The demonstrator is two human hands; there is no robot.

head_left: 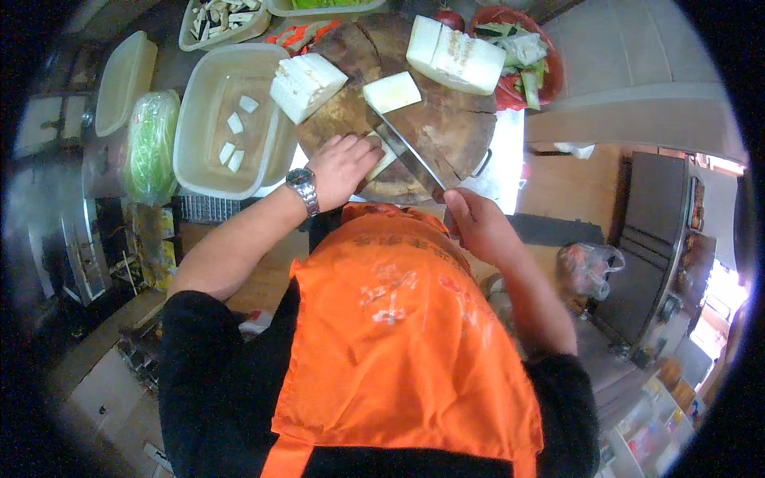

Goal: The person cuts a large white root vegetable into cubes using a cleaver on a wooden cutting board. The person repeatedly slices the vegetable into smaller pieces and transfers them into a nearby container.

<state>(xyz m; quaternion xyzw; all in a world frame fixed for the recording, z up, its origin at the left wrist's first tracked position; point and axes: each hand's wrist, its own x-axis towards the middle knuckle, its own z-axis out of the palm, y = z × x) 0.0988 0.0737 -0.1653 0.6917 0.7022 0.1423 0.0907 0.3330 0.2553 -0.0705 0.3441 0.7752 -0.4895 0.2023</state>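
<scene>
My right hand [481, 224] grips the handle of a kitchen knife [410, 148], its broad blade slanting over the round wooden chopping block [445, 134]. My left hand [345, 164], with a watch at the wrist, holds down a pale melon piece [383, 160] beside the blade, fingers curled over it. The fingers partly hide this piece. Beyond the knife lies a flat white melon slab [392, 92]. A thick, sliced melon chunk [308, 85] rests at the block's left edge. Another large chunk [457, 55], likely peeled winter melon, sits at the far right.
Left of the block, a plastic tub [206, 119] holds several small white pieces. A wrapped green vegetable [151, 146] and an upright-leaning container [127, 83] are farther left. Behind are a tub of eggplant strips [224, 21] and a red onion [449, 20]. A red basket [556, 74] contains peelings.
</scene>
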